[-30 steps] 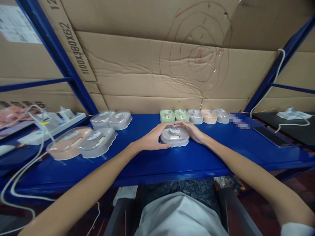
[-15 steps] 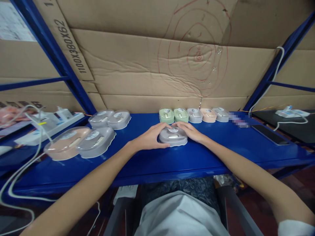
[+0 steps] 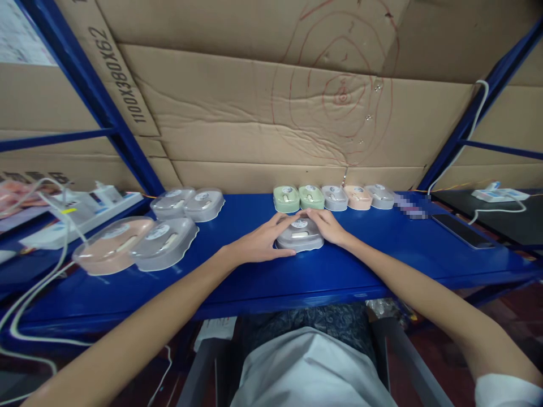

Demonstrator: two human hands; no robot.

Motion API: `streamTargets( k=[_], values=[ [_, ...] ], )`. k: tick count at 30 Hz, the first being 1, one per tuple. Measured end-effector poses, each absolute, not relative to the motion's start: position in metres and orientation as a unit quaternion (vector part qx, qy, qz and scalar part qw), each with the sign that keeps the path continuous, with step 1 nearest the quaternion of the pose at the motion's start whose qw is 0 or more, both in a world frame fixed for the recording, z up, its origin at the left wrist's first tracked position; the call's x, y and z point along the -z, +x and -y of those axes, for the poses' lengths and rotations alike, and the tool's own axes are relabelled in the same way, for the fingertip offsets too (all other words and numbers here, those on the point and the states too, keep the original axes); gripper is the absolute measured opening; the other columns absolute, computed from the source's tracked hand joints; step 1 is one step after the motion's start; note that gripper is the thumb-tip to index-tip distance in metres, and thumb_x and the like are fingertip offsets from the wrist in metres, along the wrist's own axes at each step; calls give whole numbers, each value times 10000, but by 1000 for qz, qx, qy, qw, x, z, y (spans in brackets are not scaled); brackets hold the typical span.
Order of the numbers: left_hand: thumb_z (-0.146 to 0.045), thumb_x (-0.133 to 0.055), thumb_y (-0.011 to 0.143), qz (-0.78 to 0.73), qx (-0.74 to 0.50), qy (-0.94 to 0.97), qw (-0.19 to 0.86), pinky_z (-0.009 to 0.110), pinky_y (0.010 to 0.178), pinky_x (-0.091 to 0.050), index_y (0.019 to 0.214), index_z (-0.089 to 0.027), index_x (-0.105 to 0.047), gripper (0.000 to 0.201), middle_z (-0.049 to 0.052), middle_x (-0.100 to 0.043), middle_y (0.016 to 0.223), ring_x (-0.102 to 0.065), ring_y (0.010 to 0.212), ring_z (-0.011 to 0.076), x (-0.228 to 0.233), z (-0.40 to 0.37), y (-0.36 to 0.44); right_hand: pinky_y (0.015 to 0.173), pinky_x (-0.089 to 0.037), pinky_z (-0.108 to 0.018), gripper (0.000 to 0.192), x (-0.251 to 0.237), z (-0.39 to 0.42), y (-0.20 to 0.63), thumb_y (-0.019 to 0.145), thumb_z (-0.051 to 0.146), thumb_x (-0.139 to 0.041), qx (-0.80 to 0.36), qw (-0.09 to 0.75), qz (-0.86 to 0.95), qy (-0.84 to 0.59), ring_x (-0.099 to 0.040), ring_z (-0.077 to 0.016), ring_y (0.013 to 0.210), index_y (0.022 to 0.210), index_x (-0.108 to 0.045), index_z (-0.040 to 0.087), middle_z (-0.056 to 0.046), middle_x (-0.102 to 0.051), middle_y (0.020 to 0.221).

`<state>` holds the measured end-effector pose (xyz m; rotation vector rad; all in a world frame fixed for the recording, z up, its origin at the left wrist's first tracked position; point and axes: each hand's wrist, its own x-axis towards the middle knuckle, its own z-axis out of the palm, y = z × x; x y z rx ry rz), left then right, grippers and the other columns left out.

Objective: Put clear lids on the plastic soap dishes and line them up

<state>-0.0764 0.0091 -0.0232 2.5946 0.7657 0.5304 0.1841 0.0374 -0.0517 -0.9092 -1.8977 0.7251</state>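
- The left hand lay cupped against the left side of a grey case, its grip half open, fingers curving over the case's far edge and thumb stretched along the near edge on the surface.
- The right hand pressed on the case's right side, grip likewise half open, its fingers reaching over the top far corner to almost meet the left fingertips.
- Both hands touched the case; it rested flat on the blue surface, near the middle, just nearer than a row of small cases.
- The case's long axis ran left to right, its lid facing up; a round label and a pale oblong part showed through the top.
- It looked like moulded plastic, smooth and slightly glossy, oval with a wavy flange around the base.
- The far row held five cases of the same shape side by side: two green, one grey, one peach, one grey.
- To the left sat two grey cases at the far edge, and nearer, a peach case touching a grey one.
- The surface was painted blue metal, smooth; creased brown cardboard with red circles drawn on it stood behind.
- A white power strip with cables lay far left; a dark phone lay flat on the right.
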Motion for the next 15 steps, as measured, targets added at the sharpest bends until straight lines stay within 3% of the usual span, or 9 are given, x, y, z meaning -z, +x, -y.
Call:
streamTargets(
  k=[6, 15],
  values=[
    [-607, -651, 991, -283, -177, 925, 184, 523, 1245, -392, 1730, -381, -149, 922, 124, -376, 1647, -484, 1483, 372, 21, -5, -78, 1198, -454, -546, 665, 49, -32, 185, 1039, 746, -417, -264, 431, 782, -365, -697, -328, 1288, 1205, -817, 242, -89, -796, 1288],
    [-415, -752, 885, -263, -178, 931, 180, 534, 1218, -413, 1686, -355, -306, 919, 116, -492, 1539, -526, 1414, 364, 13, -11, -82, 1268, -383, -538, 684, 53, -45, 190, 974, 816, -482, -388, 429, 731, -361, -674, -301, 1325, 1184, -813, 257, -69, -796, 1284]
  ],
)
